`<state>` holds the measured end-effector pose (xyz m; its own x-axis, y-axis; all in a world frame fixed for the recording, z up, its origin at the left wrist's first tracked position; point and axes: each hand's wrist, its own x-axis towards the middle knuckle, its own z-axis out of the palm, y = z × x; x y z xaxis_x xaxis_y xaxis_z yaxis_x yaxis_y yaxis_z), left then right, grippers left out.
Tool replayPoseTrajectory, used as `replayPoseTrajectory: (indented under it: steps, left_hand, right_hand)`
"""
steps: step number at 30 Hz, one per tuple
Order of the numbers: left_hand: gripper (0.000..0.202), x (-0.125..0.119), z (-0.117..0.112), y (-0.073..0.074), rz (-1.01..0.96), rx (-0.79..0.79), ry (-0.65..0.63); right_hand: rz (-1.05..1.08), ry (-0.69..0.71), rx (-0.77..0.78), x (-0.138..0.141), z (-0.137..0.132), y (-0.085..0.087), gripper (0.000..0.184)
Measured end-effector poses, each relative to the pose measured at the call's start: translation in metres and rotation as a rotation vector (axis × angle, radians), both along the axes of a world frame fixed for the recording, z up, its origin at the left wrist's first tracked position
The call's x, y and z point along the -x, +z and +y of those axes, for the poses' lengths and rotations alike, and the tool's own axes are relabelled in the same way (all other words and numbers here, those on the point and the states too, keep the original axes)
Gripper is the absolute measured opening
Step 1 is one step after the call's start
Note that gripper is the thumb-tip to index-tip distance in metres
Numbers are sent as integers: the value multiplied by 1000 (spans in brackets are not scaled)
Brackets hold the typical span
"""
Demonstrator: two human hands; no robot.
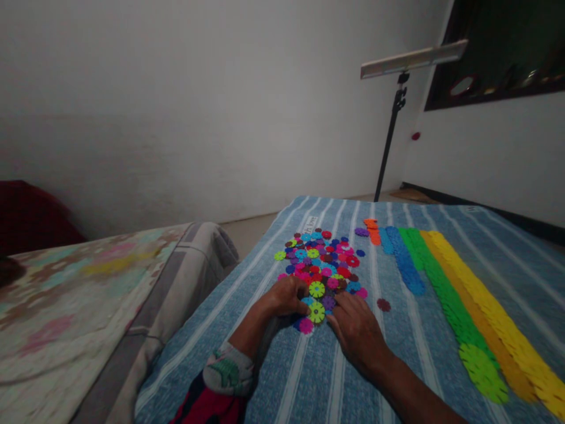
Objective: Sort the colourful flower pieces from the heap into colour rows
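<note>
Dark red cushion [30,215], far left, partly cut by the frame; faded floral mattress [66,306] beside it, with a grey folded cover [194,259] along its right edge; blue striped cloth [273,377] spread over the surface from centre to right; left hand [285,296], in a patterned sleeve, rested on the cloth with fingers curled inward against the near-left edge of the pile, though whether a disc was pinched between them could not be told; pile of mixed-colour discs [320,259], notched plastic pieces in pink, red, blue, purple and lime, lay on the cloth at centre, just ahead of both hands; right hand [357,330] lay palm down, fingers flat and slack, tips touching the pile's near-right edge, gripping nothing; lone maroon disc [384,304] sat apart, just right of that hand; sorted rows of overlapping discs ran diagonally: short orange row [374,232], blue row [404,262], green row [441,288], amber row [485,318], yellow row [498,300], each touching the next; black light stand [391,141] stood beyond the cloth against the white wall; dark window [507,53], upper right.
</note>
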<state>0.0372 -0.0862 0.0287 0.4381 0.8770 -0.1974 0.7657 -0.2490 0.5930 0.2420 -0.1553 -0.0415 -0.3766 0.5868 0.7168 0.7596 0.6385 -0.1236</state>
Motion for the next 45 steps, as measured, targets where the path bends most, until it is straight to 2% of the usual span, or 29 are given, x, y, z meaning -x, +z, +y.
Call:
replayPoseTrajectory:
  steps: [4,10,13,16,21,25,35,41,45]
  left_hand:
    - [28,0,0,-3,-41,37,36]
    - [30,0,2,-14,-284,113,98]
    - [30,0,5,-18,-375,81,132]
    - [30,0,9,-22,-465,11,217]
    - [31,-5,9,-23,-631,-24,315]
    - [34,-15,1,-19,-739,54,282]
    - [39,-33,-12,-16,-782,266,84]
    - [37,-32,-8,-17,-786,283,38]
    - [34,-31,-6,-16,-752,258,17]
  right_hand:
    - [54,2,30,-3,0,4,18]
    - [91,-1,45,-6,3,0,14]
    - [109,-1,73,-9,6,-4,15]
    - [143,8,108,-12,9,-5,18]
    - [210,28,157,-13,8,2,26]
    - [239,33,157,-13,6,9,28]
    - [337,-8,167,-17,10,14,27]
    - [267,-72,164,-15,14,14,22]
    - [175,-123,254,-11,9,27,18]
